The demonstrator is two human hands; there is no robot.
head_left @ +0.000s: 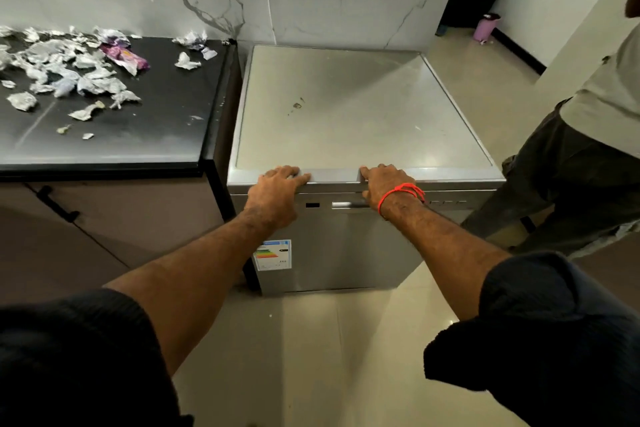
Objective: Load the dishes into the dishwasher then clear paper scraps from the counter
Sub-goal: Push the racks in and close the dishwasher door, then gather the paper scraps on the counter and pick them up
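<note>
Dark sleeves (79,350) closest to camera, bare forearms reaching forward to the dishwasher (346,246). Left hand (277,189) lies on the front top edge, fingers fairly straight and spread, pinching nothing. Right hand (384,185), red thread (401,194) at the wrist, rests on the same edge just above the door handle (348,204); its fingers drape over the lip, curl hard to tell. Door looks closed, no dishes visible anywhere. Likely step: opening or closing the door. To open it well, hook the handle, pull evenly, step back so the door can drop. Dishwasher is freestanding, silver, flat smudged top, energy label (272,255) low on the front, standing just right of the black worktop (156,135). Paper scraps (69,76), crumpled white with one purple wrapper (126,55), litter the worktop's far left, untouched. Second person (588,149) stands right.
</note>
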